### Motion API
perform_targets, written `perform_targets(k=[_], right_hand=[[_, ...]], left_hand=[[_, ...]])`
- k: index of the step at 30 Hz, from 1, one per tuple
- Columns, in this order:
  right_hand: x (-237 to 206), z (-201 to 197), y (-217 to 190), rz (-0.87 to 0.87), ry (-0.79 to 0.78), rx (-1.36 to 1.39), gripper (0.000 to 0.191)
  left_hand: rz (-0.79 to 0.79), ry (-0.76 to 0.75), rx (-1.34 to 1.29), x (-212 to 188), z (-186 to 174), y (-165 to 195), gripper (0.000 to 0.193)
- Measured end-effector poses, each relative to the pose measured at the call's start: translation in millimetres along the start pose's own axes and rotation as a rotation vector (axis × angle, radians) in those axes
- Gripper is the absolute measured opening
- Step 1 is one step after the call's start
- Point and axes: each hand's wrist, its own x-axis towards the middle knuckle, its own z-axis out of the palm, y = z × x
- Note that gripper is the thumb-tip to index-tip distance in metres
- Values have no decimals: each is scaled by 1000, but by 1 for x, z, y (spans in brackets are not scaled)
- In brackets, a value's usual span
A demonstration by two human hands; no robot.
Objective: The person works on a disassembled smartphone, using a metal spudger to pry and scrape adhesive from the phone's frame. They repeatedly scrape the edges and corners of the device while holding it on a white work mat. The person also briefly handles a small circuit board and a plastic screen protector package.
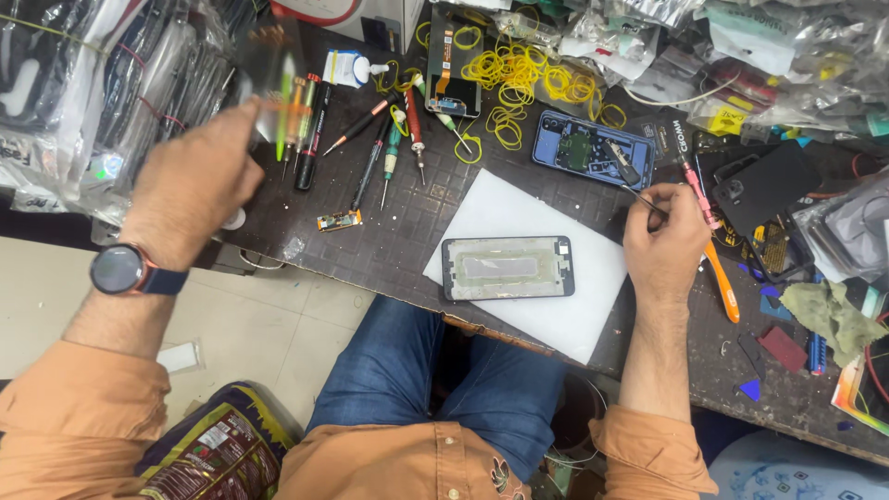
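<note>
My left hand (199,176) is raised at the left, gripping a clear plastic packet (276,69) that is blurred by motion. A dark watch (118,269) sits on that wrist. My right hand (664,241) holds thin metal tweezers (639,193), tips pointing toward an opened blue phone body (591,148) with its green circuit parts showing. A phone frame with a grey inner panel (507,268) lies on a white sheet (528,264) in the middle of the dark worktable (389,231), between my two hands.
Several screwdrivers (370,148) lie left of centre. Yellow rubber bands (519,79) are heaped at the back. An orange pry tool (722,287) and a black phone cover (764,185) lie to the right. Plastic-bagged parts (111,83) crowd the left and far edges.
</note>
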Motion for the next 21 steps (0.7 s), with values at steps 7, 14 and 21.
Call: perform_targets(k=[7, 14, 21], right_hand=[[0, 1, 0, -21, 16, 35, 4], [0, 1, 3, 36, 2, 49, 4], [0, 2, 7, 15, -5, 34, 3]], left_hand=[[-135, 271, -160, 6, -17, -1, 41], [-153, 389, -355, 6, -18, 3, 41], [-124, 475, -202, 12, -5, 1, 28]])
